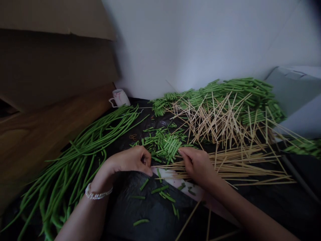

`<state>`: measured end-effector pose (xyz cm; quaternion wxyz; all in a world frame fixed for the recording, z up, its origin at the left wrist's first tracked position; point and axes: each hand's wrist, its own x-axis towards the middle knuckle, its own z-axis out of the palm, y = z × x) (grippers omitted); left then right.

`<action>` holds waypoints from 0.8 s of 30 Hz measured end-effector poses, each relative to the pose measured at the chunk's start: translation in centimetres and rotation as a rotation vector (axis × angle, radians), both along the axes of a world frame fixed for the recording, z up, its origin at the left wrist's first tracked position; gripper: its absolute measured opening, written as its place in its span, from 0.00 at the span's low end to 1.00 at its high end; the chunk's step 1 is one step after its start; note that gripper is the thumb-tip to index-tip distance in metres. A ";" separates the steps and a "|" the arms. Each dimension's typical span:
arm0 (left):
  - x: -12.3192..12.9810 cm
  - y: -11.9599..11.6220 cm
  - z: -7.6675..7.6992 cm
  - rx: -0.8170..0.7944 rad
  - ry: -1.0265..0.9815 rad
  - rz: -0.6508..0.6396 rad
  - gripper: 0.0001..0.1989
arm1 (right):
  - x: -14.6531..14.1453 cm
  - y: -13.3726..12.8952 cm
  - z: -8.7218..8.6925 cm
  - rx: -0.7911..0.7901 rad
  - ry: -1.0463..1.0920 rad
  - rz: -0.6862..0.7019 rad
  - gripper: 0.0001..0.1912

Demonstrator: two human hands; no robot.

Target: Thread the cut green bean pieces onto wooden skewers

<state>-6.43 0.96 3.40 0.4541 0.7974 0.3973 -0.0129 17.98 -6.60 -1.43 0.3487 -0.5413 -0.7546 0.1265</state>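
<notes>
My left hand (134, 160), wearing a beaded bracelet (98, 195), is curled with thumb and fingers together by the left tips of a bundle of bamboo skewers (240, 164). Whatever it may pinch is hidden. My right hand (198, 164) lies over that bundle, its thumb and forefinger pressed together at the right edge of a pile of cut green bean pieces (160, 142). I cannot make out what is between these fingertips. Within the pile, a row of bean pieces (172, 146) lies side by side. Loose bean pieces (159, 189) are scattered nearer to me.
Long whole beans (87, 144) spread along the left. At the back right, a big heap of bean pieces (240, 87) stands behind crisscrossed skewers (215, 120). A white mug (120, 97) sits at the back, near a rubber band (132, 136). Black plastic sheeting (127, 214) covers the surface.
</notes>
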 end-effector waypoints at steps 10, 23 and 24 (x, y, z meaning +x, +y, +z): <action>1.5 -2.1 0.4 0.208 0.318 -0.212 0.04 | 0.0 0.0 0.0 0.026 -0.024 0.003 0.12; 0.6 0.4 -0.7 0.426 0.028 0.146 0.08 | 0.2 0.1 0.0 0.010 0.003 0.004 0.12; 0.5 0.5 -0.7 0.442 0.025 0.164 0.09 | 0.1 0.1 0.0 0.010 0.003 0.004 0.12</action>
